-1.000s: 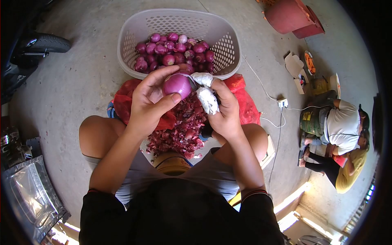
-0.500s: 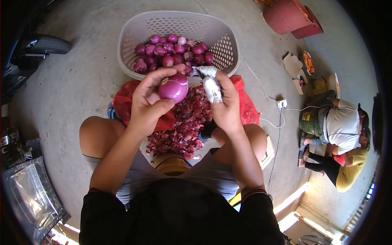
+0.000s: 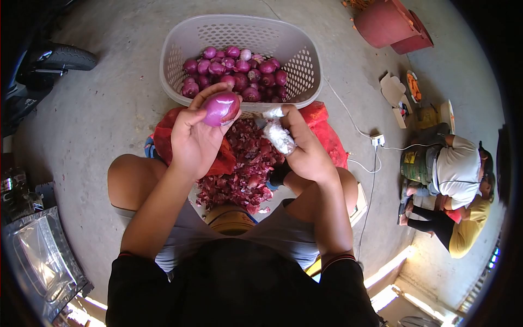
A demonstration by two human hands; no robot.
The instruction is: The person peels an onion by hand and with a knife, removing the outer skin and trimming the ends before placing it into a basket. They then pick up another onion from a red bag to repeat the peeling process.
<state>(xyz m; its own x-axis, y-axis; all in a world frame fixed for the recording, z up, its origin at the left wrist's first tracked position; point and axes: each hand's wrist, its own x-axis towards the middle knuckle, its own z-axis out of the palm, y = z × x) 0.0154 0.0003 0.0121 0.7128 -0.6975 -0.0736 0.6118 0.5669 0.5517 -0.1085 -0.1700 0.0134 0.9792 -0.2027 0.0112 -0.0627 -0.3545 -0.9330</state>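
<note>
My left hand [image 3: 196, 136] is closed round a smooth, shiny purple-red onion [image 3: 221, 109], held up before the basket's near rim. To its right, my right hand [image 3: 305, 144] is curled, its thumb and forefinger wrapped in silvery foil [image 3: 280, 137]. A small greyish bit shows by the foil tips, but I cannot make out what the fingers hold. Many more red onions [image 3: 239, 65] lie in the grey perforated plastic basket [image 3: 239, 26]. Below my hands, between the knees, is a heap of dry onion skins [image 3: 239, 180] with red mesh sacking [image 3: 326, 136] on both sides.
Two people [image 3: 460, 174] sit at the right by a green bucket [image 3: 415, 166]. A white power socket [image 3: 377, 140] with cables lies on the floor. Red tubs [image 3: 384, 24] stand at the upper right. A motorcycle wheel [image 3: 68, 57] is at the upper left.
The onion has turned in my left hand and moved slightly left and up. My right hand has dropped lower, its foil-wrapped fingers tilting towards the left.
</note>
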